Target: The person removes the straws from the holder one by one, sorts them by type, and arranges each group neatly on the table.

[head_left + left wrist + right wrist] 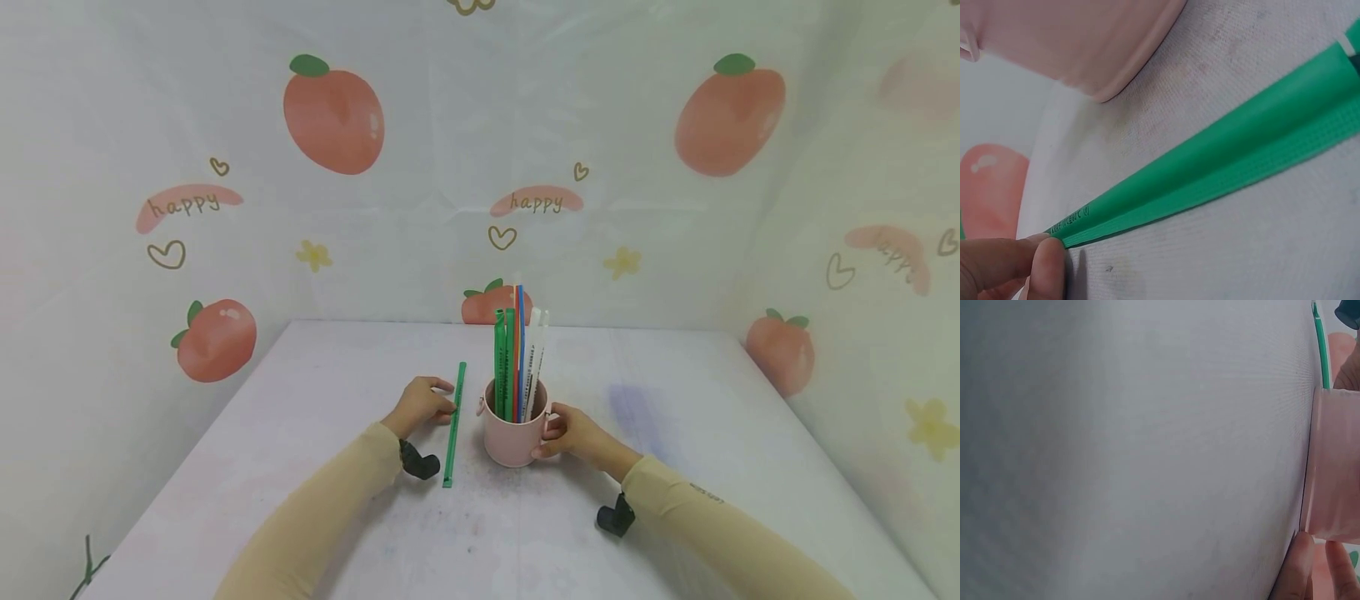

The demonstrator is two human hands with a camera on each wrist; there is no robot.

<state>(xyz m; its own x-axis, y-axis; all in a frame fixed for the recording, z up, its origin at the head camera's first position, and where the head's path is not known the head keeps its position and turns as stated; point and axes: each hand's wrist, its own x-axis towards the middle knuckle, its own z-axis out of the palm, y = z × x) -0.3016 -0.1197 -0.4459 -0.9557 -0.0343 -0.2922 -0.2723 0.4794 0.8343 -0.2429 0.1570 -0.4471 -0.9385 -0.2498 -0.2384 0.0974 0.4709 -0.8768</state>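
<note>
On the left, my left hand (422, 406) pinches a long green wrapped straw (452, 446) near its middle, between thumb and fingertips. In the left wrist view the straw (1222, 150) runs from the fingertips to the upper right, close over the cloth, with small print on its wrapper. Just right of it stands an upright pink bucket (512, 444) with small side ears. Green, white, red and blue straws (510, 358) stand in it. My right hand (573, 433) holds the bucket's right side, thumb low on the wall and fingers by the ear.
A pale cloth covers the table (517, 542), with a bluish stain (633, 412) right of the bucket. White sheets printed with peaches (333, 121) and hearts close off the back and sides. Each wrist wears a black camera mount (417, 461).
</note>
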